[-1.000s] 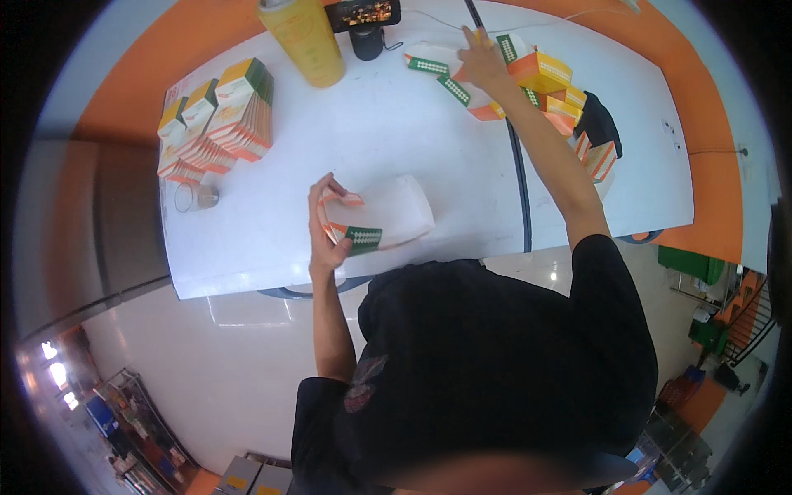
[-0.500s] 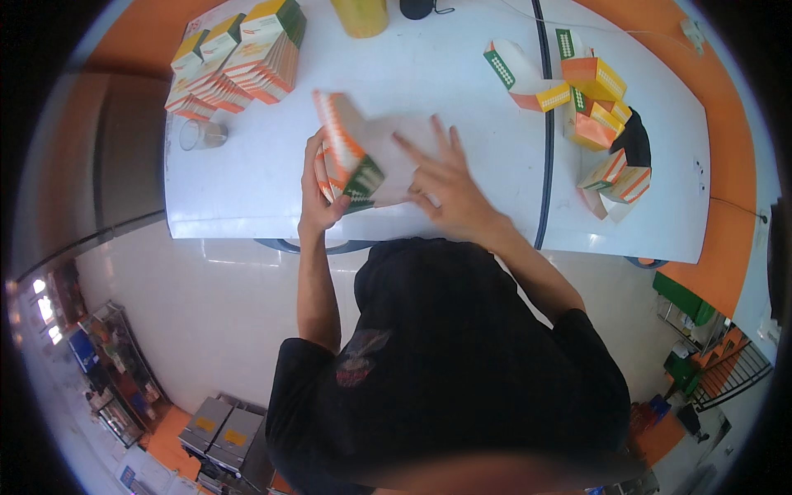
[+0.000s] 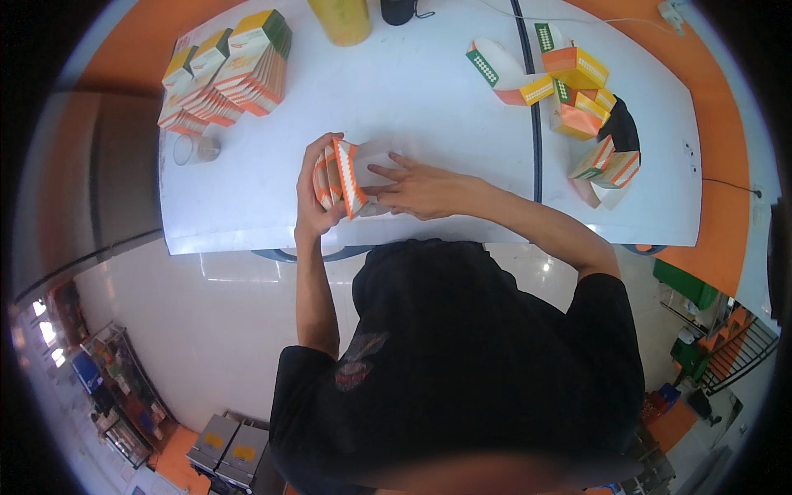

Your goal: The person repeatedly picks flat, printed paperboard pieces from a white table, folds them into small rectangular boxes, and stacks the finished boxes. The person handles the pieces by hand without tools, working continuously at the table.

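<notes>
white tabletop (image 3: 272, 206) with an orange border fills the upper view, above a pale glossy floor. near its front edge, the orange-and-white folded cardboard carton (image 3: 345, 176) stands on edge, long axis running away from the person, open white side facing right. left hand (image 3: 315, 198) curls closed around its left side, forearm rising straight from below. right hand (image 3: 417, 188) lies flat, fingers spread, pressing the carton's white flap, arm reaching in from the right. a stack of flat orange cartons (image 3: 235, 70) sits far left; loose folded cartons (image 3: 577, 91) lie far right.
</notes>
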Action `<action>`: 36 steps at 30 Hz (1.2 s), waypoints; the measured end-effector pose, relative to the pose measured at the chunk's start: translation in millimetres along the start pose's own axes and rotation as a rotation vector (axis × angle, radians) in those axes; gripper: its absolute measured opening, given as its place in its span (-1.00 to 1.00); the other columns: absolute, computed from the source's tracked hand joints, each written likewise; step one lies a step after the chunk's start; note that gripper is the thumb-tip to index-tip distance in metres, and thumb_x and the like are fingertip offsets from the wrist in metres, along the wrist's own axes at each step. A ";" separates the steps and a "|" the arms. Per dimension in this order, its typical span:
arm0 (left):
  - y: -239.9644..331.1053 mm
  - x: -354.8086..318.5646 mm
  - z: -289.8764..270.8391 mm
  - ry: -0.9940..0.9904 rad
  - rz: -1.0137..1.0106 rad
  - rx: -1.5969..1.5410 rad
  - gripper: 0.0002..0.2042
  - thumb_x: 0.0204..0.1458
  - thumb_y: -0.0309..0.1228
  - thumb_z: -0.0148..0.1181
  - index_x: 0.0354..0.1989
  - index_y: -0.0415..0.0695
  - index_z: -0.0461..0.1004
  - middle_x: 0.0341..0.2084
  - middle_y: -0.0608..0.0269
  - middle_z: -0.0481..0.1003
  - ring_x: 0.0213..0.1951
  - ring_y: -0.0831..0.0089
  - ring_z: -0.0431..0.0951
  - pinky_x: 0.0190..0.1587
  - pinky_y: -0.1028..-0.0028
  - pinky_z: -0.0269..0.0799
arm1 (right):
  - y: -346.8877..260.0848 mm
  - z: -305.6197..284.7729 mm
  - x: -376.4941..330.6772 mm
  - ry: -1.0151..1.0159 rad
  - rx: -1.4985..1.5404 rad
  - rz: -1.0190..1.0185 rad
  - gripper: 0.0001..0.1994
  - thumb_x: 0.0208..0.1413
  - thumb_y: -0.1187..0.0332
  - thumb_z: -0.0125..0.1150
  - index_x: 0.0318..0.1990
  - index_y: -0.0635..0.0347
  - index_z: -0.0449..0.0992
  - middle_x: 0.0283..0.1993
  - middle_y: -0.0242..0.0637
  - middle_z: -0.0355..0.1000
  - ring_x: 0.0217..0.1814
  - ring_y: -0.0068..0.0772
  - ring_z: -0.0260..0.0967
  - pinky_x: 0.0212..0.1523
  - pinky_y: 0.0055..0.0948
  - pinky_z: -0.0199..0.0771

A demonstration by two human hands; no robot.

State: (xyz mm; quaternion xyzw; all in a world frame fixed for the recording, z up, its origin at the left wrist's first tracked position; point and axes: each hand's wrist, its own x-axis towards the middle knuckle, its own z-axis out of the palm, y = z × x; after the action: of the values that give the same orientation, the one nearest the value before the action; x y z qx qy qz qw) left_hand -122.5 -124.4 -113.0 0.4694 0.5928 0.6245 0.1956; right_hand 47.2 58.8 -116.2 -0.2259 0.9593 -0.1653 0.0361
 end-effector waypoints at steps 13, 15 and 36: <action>5.7 -2.9 3.9 -0.016 -0.067 -0.101 -0.03 -0.30 -0.05 0.53 0.34 -0.20 0.26 0.30 -0.07 0.26 0.35 0.05 0.27 0.37 0.14 0.17 | -0.2 -7.4 18.5 0.362 0.899 0.424 -0.38 0.18 0.11 0.37 0.24 0.32 0.31 0.17 0.04 0.39 0.23 -0.03 0.39 0.16 -0.06 0.50; 4.2 -3.0 8.9 -0.005 -0.073 -0.138 -0.01 -0.31 -0.06 0.54 0.37 -0.21 0.23 0.31 -0.08 0.24 0.35 0.05 0.26 0.38 0.13 0.16 | -22.0 1.5 26.6 0.656 1.084 0.354 -0.38 0.12 0.31 0.42 0.27 0.30 0.28 0.15 -0.05 0.36 0.20 -0.14 0.38 0.14 -0.10 0.53; -5.6 2.5 33.6 0.009 0.013 0.024 -0.10 -0.27 -0.09 0.40 0.31 -0.19 0.20 0.05 0.01 0.28 0.13 0.13 0.34 0.19 0.15 0.30 | 131.0 -18.3 -113.0 0.493 -0.717 0.983 -0.66 0.08 0.29 0.36 0.00 0.20 0.56 -0.01 -0.22 0.52 0.20 -0.11 0.38 0.20 -0.07 0.34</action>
State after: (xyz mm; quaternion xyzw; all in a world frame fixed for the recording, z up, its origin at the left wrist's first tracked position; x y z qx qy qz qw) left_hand -97.9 -102.4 -122.0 0.4728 0.5979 0.6209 0.1831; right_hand 90.5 225.1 -143.3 0.2853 0.9265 0.1537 -0.1912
